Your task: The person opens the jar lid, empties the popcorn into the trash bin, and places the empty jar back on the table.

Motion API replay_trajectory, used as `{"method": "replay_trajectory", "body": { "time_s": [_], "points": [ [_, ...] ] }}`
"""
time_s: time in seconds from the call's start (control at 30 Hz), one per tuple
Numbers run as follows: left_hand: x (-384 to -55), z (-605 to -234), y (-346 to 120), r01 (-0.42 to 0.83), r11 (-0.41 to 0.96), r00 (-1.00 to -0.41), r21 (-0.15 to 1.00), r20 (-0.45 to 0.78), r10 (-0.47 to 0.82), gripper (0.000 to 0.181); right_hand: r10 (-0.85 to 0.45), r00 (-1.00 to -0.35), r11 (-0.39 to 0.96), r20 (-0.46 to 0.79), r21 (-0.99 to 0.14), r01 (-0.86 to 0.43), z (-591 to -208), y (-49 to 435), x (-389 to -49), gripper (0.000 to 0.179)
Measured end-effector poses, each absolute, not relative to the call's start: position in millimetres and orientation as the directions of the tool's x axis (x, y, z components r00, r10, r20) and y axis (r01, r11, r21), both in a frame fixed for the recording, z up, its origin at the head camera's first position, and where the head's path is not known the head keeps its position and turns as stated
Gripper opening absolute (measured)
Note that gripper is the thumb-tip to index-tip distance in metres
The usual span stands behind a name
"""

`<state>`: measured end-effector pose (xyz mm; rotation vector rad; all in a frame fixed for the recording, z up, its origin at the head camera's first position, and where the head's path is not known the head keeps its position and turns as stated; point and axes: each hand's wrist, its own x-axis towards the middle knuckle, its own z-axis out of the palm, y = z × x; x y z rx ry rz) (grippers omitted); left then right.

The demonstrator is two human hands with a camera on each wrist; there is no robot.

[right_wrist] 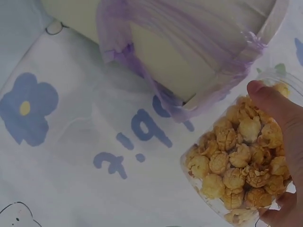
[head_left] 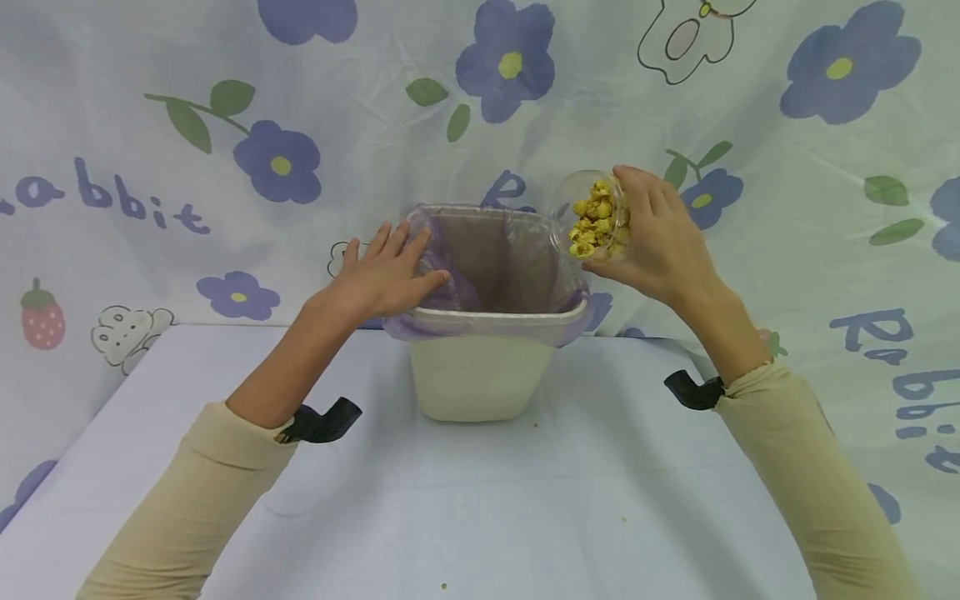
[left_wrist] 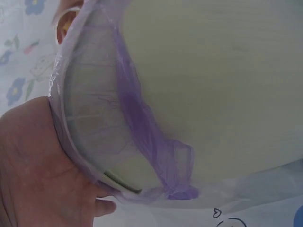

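A clear plastic jar of popcorn [right_wrist: 236,163] is gripped by my right hand [head_left: 660,237], its mouth tilted left over the right rim of a trash can [head_left: 483,379]. Popcorn lies near the jar's mouth in the head view. A thin purple trash bag [left_wrist: 135,101] lines the can and folds over its rim. My left hand [head_left: 382,279] rests on the can's left rim with fingers spread, and its palm lies against the bag-covered edge in the left wrist view. The can stands upright, and its bottom inside is hidden.
A white-covered table [head_left: 480,517] lies under the can, with several tiny crumbs [head_left: 443,586] on it. Behind hangs a cloth backdrop [head_left: 360,150] printed with blue flowers and letters. A black wrist mount [head_left: 322,421] sticks out from each sleeve.
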<state>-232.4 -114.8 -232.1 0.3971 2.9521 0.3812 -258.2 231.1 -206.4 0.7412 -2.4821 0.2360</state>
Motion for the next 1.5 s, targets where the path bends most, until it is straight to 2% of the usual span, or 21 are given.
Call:
{"method": "replay_trajectory", "body": {
  "time_s": [0.27,0.37,0.83,1.27,1.5],
  "points": [
    [-232.9,-232.1,-114.5,0.246,0.933,-0.955,0.261,-0.097,0.279,0.079,-0.58,-0.594,0.782,0.557,0.177,-0.598,-208.2,229.3,-269.8,0.116],
    [-233.1,-232.2,-114.7,0.246,0.934,-0.955,0.26,-0.099,0.279,0.079,-0.598,-0.578,0.776,0.555,0.219,-0.592,-209.1,228.7,-271.8,0.115],
    [-232.1,-232.6,-114.8,0.245,0.934,-0.956,0.262,-0.094,0.277,0.079,-0.635,-0.527,0.747,0.566,0.275,-0.605,-212.1,224.0,-275.5,0.111],
    [-231.1,-232.9,-114.6,0.247,0.932,-0.957,0.266,-0.083,0.278,0.079,-0.682,-0.427,0.699,0.595,0.357,-0.619,-211.5,221.6,-276.5,0.113],
    [-230.8,-233.1,-114.2,0.249,0.93,-0.957,0.27,-0.079,0.279,0.079,-0.68,-0.439,0.71,0.588,0.378,-0.594,-211.1,220.7,-276.6,0.112]
  ]
}}
